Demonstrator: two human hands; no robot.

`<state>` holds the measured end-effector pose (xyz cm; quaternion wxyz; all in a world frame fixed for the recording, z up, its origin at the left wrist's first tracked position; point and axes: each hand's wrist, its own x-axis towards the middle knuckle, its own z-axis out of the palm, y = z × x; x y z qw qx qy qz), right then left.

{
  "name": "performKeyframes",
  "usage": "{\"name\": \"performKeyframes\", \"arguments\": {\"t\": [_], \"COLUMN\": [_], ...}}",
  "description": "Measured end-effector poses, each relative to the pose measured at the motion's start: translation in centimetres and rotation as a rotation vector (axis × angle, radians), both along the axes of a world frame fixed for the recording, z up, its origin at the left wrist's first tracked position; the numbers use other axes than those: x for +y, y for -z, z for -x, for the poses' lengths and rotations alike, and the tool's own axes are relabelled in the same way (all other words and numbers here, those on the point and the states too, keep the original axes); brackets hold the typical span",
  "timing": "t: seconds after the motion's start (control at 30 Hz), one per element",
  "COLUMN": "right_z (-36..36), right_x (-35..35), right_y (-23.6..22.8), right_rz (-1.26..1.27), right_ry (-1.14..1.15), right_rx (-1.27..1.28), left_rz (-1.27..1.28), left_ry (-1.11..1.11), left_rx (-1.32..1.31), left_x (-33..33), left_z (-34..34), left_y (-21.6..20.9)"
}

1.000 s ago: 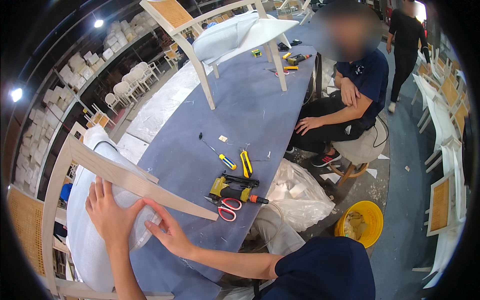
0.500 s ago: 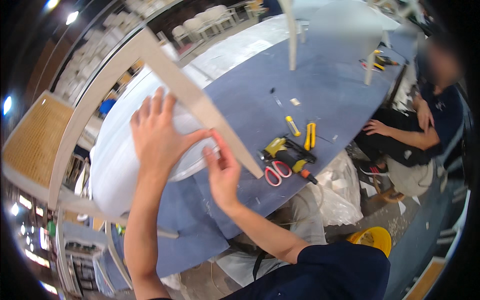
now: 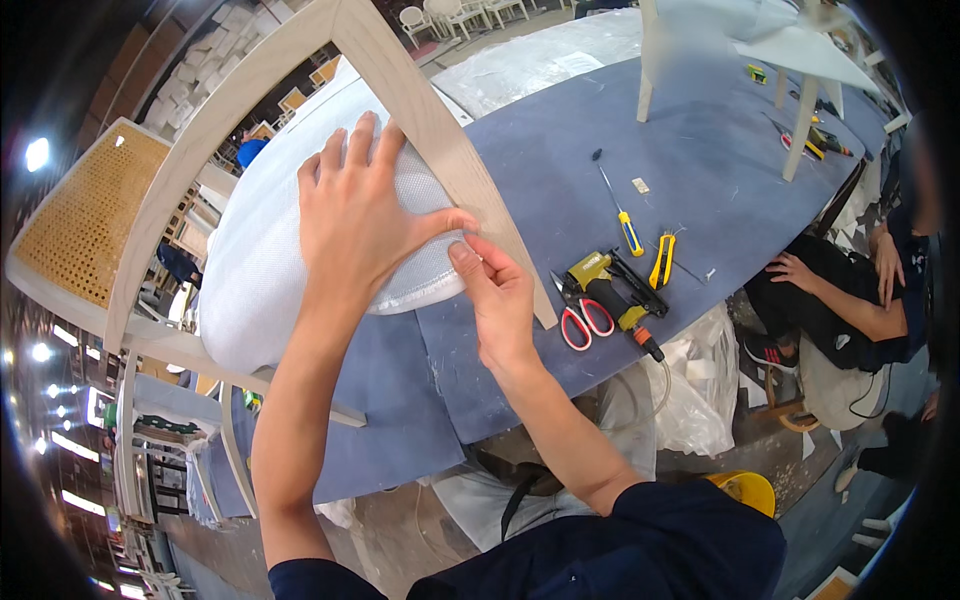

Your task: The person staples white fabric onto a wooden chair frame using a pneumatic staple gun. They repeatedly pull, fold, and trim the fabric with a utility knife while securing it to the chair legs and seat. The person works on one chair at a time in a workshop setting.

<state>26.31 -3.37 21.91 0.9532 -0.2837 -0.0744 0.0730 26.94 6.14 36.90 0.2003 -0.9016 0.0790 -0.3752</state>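
Fig.: on the near-left of the blue table (image 3: pixel 700 170) our left hand (image 3: pixel 350 215) lies flat, fingers spread, on the white mesh seat pad (image 3: pixel 260 270), while our right hand (image 3: pixel 495 295) pinches the pad's edge w/ thumb & forefinger pressed together, just beside the pale wooden chair rail (image 3: pixel 450 140). To do it well, we judge, keep the palm weight steady & draw the mesh taut along the rail w/o wrinkles. Vs. 0.5 s ago, both hands sit nearer centre of view, grip approx. unchanged; red-handled scissors (image 3: pixel 580 320) & yellow stapler (image 3: pixel 610 290) lie untouched, right.
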Motion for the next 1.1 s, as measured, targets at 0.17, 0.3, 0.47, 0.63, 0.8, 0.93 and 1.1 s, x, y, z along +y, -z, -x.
{"name": "performKeyframes", "arguments": {"t": [0.17,0.3,0.47,0.63,0.8,0.93,1.1], "right_z": [-1.4,-2.2,-3.2,-2.1,-1.5,-1.4,-1.0], "right_x": [-1.7,-1.7,-2.1,-2.0,-0.7,0.6,1.6], "right_y": [0.8,1.4,2.4,1.6,1.5,1.9,1.8], "right_rz": [0.028,-0.01,0.095,0.032,-0.113,-0.243,-0.322], "right_ry": [-0.211,-0.305,-0.262,-0.232,-0.185,-0.173,-0.174], "right_rx": [-0.194,-0.328,-0.42,-0.356,-0.291,-0.202,-0.074], "left_rz": [-0.054,-0.075,-0.016,-0.028,0.027,0.062,0.058], "left_ry": [-0.004,-0.018,0.003,0.036,-0.002,-0.011,-0.009], "left_rx": [-0.075,-0.148,-0.056,0.129,0.078,0.049,0.02], "left_x": [-0.4,-0.3,0.2,1.4,1.0,0.5,0.5], "left_z": [-0.2,-0.5,-0.6,1.2,1.0,0.5,0.4], "left_y": [0.1,0.6,0.2,-2.0,-1.0,-0.3,0.4]}}
